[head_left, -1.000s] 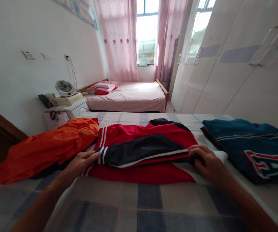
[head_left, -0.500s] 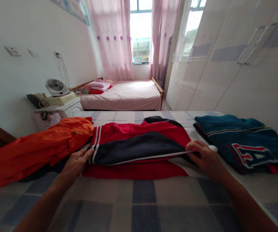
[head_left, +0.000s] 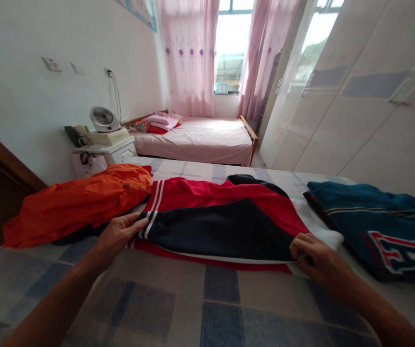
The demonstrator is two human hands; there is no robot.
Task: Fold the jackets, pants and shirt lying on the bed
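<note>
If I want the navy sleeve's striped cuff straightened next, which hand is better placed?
Left, I'd judge: the left hand holds the sleeve at its striped cuff, while the right hand pinches the opposite end of the navy sleeve.

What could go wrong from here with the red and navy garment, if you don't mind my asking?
The left hand grips the navy sleeve at its striped cuff and the right hand grips its other end, so an uneven pull might skew or crease it. The red fabric beneath could shift along with it. The orange garment lies close to the cuff, so the left hand might brush it.
</note>
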